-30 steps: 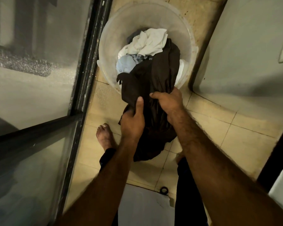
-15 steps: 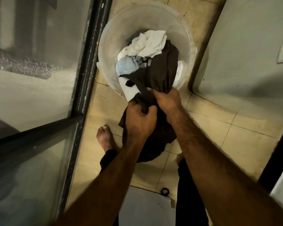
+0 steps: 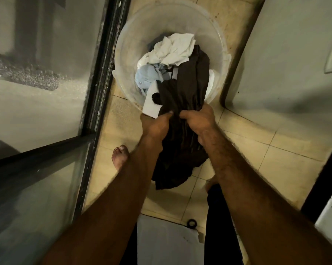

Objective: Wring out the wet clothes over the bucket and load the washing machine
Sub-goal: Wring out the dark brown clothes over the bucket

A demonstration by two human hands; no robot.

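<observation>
while the left hand (image 3: 155,124) and the right hand (image 3: 199,121) are side by side, both clench the same dark garment (image 3: 182,104) just at the near rim of the bucket (image 3: 217,38). its upper part lies inside the bucket on a white cloth (image 3: 175,48) and a light blue cloth (image 3: 147,76), and its lower part hangs over the tiled floor (image 3: 287,161), beside a bare foot (image 3: 120,156).

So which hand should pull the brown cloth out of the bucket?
Probably the right hand: the brown cloth runs from the bucket straight into its grip; the left hand grips off to the side.
</observation>
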